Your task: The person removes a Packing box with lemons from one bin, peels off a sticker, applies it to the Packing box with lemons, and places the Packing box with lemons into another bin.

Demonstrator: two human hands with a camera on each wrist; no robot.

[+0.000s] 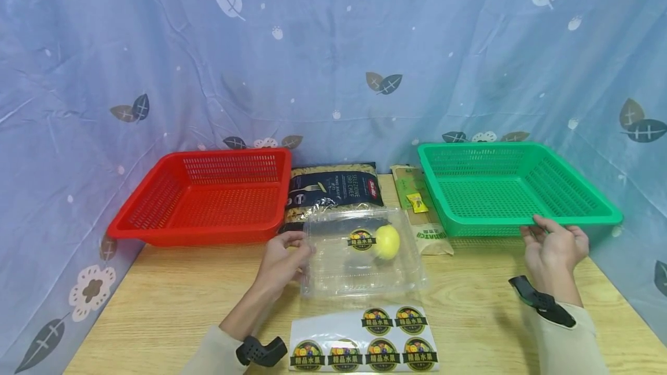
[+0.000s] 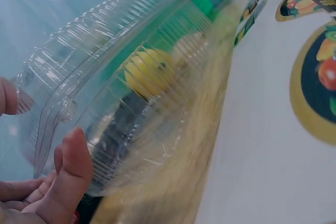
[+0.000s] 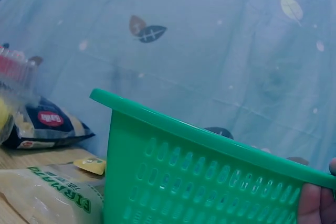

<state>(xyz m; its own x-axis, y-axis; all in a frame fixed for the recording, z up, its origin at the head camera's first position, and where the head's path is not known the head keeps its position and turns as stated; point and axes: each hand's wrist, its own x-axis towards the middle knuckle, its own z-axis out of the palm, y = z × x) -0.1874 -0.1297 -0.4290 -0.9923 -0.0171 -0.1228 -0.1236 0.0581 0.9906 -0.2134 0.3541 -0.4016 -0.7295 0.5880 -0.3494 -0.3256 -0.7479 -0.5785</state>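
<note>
A clear plastic clamshell box (image 1: 333,271) lies in the middle of the table with its lid down. Inside sits a yellow lemon (image 1: 388,242), and a round fruit label (image 1: 362,240) is on the lid. My left hand (image 1: 283,262) holds the box by its left edge; in the left wrist view the thumb (image 2: 74,153) is against its ridged side. At the right, my right hand (image 1: 554,250) grips the front rim of a green basket (image 1: 500,226), thumb over the rim and fingers beneath. Nothing shows inside that basket.
A red basket (image 1: 208,235) stands at the left. Behind the box lies a pasta bag (image 1: 339,187). Beside the green basket lie a paper-coloured packet (image 1: 429,236) and a small yellow sachet (image 1: 417,202). A sticker sheet (image 1: 333,328) is in front; a curtain hangs behind.
</note>
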